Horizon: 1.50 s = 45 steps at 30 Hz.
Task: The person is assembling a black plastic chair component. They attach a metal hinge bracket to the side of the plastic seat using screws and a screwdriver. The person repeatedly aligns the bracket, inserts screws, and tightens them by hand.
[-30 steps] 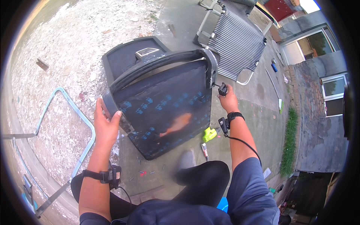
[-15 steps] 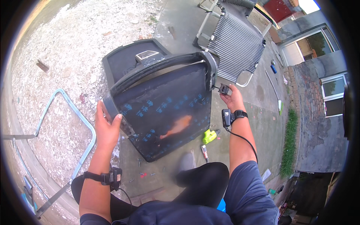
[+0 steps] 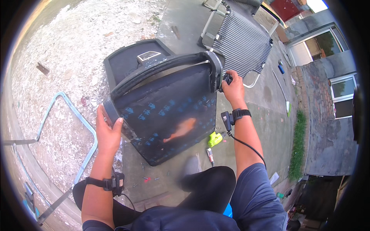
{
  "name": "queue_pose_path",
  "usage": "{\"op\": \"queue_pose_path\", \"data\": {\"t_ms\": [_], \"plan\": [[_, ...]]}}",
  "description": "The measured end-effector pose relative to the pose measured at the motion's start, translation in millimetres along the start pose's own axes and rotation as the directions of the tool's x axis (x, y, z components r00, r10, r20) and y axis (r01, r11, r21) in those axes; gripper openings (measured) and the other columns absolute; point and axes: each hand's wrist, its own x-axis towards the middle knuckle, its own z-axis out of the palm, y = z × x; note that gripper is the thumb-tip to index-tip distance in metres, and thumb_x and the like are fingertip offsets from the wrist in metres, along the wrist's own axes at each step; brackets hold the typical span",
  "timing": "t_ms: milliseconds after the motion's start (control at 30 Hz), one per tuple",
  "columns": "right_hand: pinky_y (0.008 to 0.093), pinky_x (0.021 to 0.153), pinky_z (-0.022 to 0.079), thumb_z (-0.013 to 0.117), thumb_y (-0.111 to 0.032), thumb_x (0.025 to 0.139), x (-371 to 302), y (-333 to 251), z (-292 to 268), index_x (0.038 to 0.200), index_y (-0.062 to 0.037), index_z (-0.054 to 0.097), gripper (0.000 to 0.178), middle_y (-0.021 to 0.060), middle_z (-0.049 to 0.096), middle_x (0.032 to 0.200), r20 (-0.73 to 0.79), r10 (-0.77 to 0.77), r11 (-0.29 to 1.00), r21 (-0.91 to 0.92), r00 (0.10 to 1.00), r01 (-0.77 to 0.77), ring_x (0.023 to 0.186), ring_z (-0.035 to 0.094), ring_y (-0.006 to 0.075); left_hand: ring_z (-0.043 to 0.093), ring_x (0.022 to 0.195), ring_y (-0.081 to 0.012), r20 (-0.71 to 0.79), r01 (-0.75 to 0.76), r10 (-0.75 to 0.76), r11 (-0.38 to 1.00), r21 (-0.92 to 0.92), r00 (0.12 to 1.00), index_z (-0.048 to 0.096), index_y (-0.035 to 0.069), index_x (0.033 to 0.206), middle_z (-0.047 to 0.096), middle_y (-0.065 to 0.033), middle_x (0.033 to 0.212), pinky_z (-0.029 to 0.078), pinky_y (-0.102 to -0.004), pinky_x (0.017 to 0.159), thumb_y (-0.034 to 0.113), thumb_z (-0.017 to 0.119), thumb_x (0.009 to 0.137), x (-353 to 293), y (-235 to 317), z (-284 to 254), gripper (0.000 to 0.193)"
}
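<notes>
A black curved frame (image 3: 154,73) arches over a dark flat panel (image 3: 165,107) with faded blue markings and an orange-brown patch. My left hand (image 3: 108,133) grips the frame's left end, thumb on the near side and fingers along the outer side. At the frame's right end, my right hand (image 3: 234,90) has its fingers closed round a small black ribbed knob (image 3: 228,79), which is up against the frame's side. The palm and fingers partly hide the knob. Behind the frame lies another dark panel (image 3: 127,61) with a silver-rimmed display-like piece (image 3: 149,56).
Near my feet lie a yellow-green power tool (image 3: 214,139), a slim white and red tool (image 3: 210,157) and several loose bolts (image 3: 156,178). A grey woven folding chair (image 3: 244,38) stands beyond the frame. To the left is a bent light-blue metal tube (image 3: 83,115) on rubble.
My right hand has moved slightly up and left, turning over and bringing the knob from beside the frame's right end up against it. My left hand keeps its grip.
</notes>
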Motion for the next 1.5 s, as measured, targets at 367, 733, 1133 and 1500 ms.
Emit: {"op": "queue_pose_path", "data": {"t_ms": [367,733,1133,1500], "plan": [[0.044,0.097,0.048,0.068,0.001,0.075,-59,2,-4,0.126,-0.0133,0.058,0.054,0.0099,0.056,0.125,0.086,-0.546,0.83,-0.081,0.833,0.552,0.115,0.056,0.0341,0.048,0.133,-0.0364,-0.005,-0.013,0.013,1.0,0.028,1.0,0.03,-0.002,0.15,0.043,-0.0269,0.145,0.04,-0.0413,0.11,0.009,0.074,0.084,2,0,5,0.08],[0.0387,0.096,0.049,0.074,-0.036,0.084,-55,4,28,0.121,-0.0024,0.06,0.052,0.018,0.063,0.114,-0.122,0.0,0.989,0.145,0.993,0.018,0.105,0.062,0.0336,0.047,0.134,-0.0376,-0.004,-0.013,0.013,0.998,0.054,1.0,0.03,0.0,0.151,0.041,-0.0269,0.147,0.041,-0.0416,0.109,0.011,0.073,0.084,3,-2,4,0.081],[0.0472,0.086,0.056,0.076,-0.03,0.088,-63,8,20,0.132,-0.0037,0.044,0.061,0.0128,0.058,0.118,0.623,0.273,0.256,0.687,0.733,-0.68,0.104,0.063,0.0276,0.048,0.132,-0.0368,0.017,0.016,-0.017,0.999,0.03,1.0,0.028,0.002,0.152,0.044,-0.0251,0.143,0.042,-0.0421,0.107,0.011,0.073,0.084,2,5,3,0.082],[0.0446,0.092,0.052,0.08,-0.005,0.073,-50,62,28,0.151,-0.0091,0.022,0.097,0.0204,0.049,0.141,0.199,-0.012,0.995,-0.095,0.98,0.032,0.12,0.058,0.0387,0.046,0.134,-0.0392,0.004,0.022,-0.022,0.998,0.064,1.0,0.028,0.0,0.152,0.042,-0.0261,0.146,0.04,-0.0433,0.11,0.014,0.075,0.083,1,6,3,0.084]]}}
